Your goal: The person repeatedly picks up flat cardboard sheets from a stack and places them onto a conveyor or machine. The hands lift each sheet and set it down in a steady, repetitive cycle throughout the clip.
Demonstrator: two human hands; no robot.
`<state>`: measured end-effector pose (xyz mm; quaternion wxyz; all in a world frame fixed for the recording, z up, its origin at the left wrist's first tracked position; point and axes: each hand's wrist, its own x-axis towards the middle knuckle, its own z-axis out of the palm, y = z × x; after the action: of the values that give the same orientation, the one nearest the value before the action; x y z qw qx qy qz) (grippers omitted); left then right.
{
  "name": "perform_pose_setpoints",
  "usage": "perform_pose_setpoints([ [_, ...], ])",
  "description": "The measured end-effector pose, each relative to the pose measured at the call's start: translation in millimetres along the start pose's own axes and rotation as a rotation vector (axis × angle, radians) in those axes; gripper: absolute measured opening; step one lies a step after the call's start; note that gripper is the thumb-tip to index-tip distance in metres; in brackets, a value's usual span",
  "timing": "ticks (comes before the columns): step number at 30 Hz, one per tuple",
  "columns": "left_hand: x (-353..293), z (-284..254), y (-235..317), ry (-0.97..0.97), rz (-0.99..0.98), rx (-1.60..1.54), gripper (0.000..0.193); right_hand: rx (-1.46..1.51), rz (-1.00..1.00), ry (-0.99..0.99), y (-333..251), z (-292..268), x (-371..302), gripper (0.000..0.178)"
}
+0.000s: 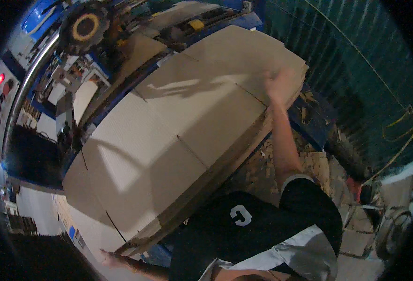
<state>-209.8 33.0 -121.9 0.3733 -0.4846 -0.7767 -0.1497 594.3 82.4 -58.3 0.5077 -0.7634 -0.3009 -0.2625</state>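
Observation:
A wide stack of flat brown cardboard sheets [169,140] lies slantwise in front of me, from lower left to upper right. Slots are cut into the top sheet, and a crease line crosses it. My right hand [277,85] is over the right end of the stack, smeared by motion, so its fingers and whether it touches the card do not show. At the near left corner, my left hand [110,258] is against the cardboard edge. It is small and dim there, and its finger pose cannot be made out.
Beyond the stack stands a blue machine with a dark round wheel [85,27] and a curved metal rail [33,77]. A control panel [0,110] with lit buttons is at far left. Cardboard scraps [314,168] litter the floor by my right arm. A green corrugated wall [356,61] rises at right.

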Motion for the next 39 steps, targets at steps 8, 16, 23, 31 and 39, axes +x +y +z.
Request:
perform_pose_setpoints([
  [8,17,-53,46,-0.285,-0.746,-0.108,0.085,-0.346,0.117,-0.265,75,4,18,0.073],
  [16,76,-125,59,0.367,-0.620,-1.322,0.072,0.479,0.350,0.104,90,16,75,0.049],
  [23,51,-105,27,-0.040,-0.585,-1.469,0.036,1.164,0.270,-0.226,-11,-94,67,0.038],
  [31,9,-179,107,-0.442,0.103,-1.390,0.040,0.462,-0.728,-0.800,-93,-158,-105,0.031],
  [39,21,-197,152,-0.606,0.790,-0.805,0.052,0.314,-1.003,-1.060,-108,-130,-99,0.029],
])
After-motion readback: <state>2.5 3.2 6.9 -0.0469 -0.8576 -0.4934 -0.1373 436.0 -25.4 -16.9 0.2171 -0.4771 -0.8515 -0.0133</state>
